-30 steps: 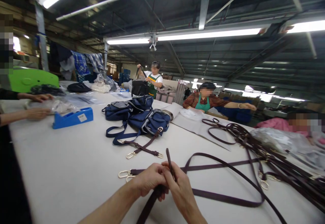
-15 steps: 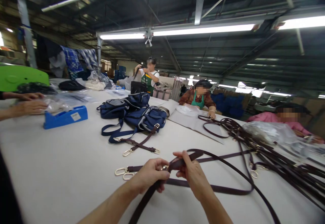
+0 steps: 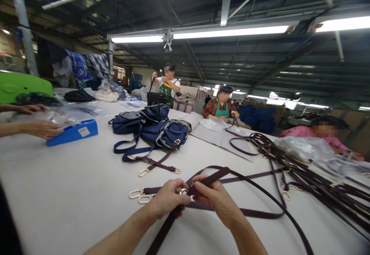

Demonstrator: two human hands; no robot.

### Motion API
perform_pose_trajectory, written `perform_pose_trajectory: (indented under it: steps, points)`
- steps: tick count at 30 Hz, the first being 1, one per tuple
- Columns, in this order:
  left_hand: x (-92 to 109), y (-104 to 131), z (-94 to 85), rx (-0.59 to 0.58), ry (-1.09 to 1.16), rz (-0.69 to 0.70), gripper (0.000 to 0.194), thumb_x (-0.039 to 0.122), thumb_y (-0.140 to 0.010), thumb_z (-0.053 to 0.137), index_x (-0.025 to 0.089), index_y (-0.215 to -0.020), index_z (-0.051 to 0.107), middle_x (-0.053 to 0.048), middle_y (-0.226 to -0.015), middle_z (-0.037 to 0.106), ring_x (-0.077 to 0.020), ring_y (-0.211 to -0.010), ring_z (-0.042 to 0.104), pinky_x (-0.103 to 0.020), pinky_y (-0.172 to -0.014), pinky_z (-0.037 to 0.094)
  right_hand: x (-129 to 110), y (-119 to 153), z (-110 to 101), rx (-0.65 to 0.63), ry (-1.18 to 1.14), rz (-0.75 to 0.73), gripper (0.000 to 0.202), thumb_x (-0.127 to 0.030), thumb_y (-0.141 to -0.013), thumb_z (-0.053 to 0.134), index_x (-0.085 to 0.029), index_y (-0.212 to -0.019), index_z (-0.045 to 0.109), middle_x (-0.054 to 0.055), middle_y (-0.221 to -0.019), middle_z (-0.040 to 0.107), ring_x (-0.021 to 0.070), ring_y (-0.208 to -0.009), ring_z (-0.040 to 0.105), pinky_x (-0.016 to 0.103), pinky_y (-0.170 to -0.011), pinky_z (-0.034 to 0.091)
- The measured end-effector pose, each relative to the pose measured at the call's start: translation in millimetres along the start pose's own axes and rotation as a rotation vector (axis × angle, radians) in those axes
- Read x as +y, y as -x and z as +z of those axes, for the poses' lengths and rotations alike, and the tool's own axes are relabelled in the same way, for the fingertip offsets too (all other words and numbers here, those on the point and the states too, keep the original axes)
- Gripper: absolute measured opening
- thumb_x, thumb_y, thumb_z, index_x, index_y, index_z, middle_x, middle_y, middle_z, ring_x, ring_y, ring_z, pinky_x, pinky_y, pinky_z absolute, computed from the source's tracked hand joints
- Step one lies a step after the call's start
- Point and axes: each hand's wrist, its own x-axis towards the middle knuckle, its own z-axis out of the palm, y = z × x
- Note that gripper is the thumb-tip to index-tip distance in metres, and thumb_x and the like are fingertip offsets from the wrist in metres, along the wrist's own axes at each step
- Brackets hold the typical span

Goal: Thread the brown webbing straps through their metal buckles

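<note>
In the head view my left hand (image 3: 168,198) pinches a dark brown bag strap (image 3: 163,230) close to its shiny metal buckle (image 3: 183,192). My right hand (image 3: 214,196) is closed on the strap's flat end piece, just right of the buckle. From there the strap loops across the white table and runs down at the right. Left of my left hand lie gold oval clasps (image 3: 135,194) on strap ends. Behind them a short crossed strap piece (image 3: 158,163) with clasps rests beside navy blue bags (image 3: 163,133).
A pile of brown straps (image 3: 291,166) covers the right side. At left stands a blue tape dispenser (image 3: 83,131), with a co-worker's hands (image 3: 43,128) on plastic bags next to it. Several people work around the white table (image 3: 86,185); one lifts a strap.
My right fingers have shifted lower and closed on the strap end, which now slants up to the right. Across the table, a co-worker has raised a strap.
</note>
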Motion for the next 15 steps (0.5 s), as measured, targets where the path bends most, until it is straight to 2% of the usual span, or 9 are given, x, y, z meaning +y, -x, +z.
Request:
perform_pose_trajectory:
  steps: [2,5,10,12,15]
  points:
    - [-2.3,-1.2,-1.0,0.058,-0.081,0.092,0.026,0.024,-0.061,0.059,0.019,-0.086,0.053,0.007,-0.051,0.051,-0.0101,-0.04,0.048,-0.02,-0.039,0.039,6.8,-2.5,2.8,0.006,0.006,-0.011,0.043,-0.047,-0.068,0.081,-0.016,-0.093,0.065,0.005,-0.087,0.073,0.0175,-0.081,0.067,0.029,-0.074,0.054]
    - [-5.0,-3.6,-0.7,0.142,-0.12,0.185,0.022,0.023,-0.064,0.059,0.019,-0.085,0.054,0.008,-0.053,0.049,-0.0091,-0.042,0.049,-0.02,-0.042,0.04,12.9,-7.4,7.4,0.11,-0.024,-0.049,0.051,-0.053,-0.064,0.082,-0.015,-0.093,0.064,0.006,-0.084,0.073,0.019,-0.079,0.068,0.031,-0.071,0.057]
    - [-3.8,-5.3,2.9,0.059,0.163,0.067,0.042,0.031,-0.062,0.065,0.017,-0.1,0.057,0.006,-0.056,0.055,-0.0121,-0.042,0.053,-0.024,-0.043,0.044,9.1,-8.8,7.7,0.265,-0.119,-0.042,0.065,-0.059,-0.055,0.085,-0.017,-0.095,0.056,0.005,-0.08,0.073,0.0206,-0.075,0.07,0.032,-0.067,0.06]
    - [-2.9,-5.2,3.4,0.032,0.236,0.033,0.05,0.036,-0.064,0.066,0.014,-0.108,0.059,0.005,-0.057,0.056,-0.0109,-0.043,0.053,-0.025,-0.046,0.047,7.9,-8.1,5.4,0.291,-0.157,-0.036,0.064,-0.058,-0.055,0.085,-0.018,-0.094,0.055,0.002,-0.077,0.072,0.019,-0.072,0.07,0.03,-0.064,0.061]
    - [-3.1,-6.1,2.8,0.022,0.265,0.047,0.053,0.04,-0.066,0.064,0.01,-0.109,0.062,0.003,-0.056,0.056,-0.0085,-0.043,0.049,-0.022,-0.045,0.045,8.2,-8.3,2.8,0.288,-0.194,-0.035,0.061,-0.056,-0.057,0.085,-0.019,-0.094,0.053,0.001,-0.076,0.072,0.019,-0.074,0.071,0.029,-0.065,0.061]
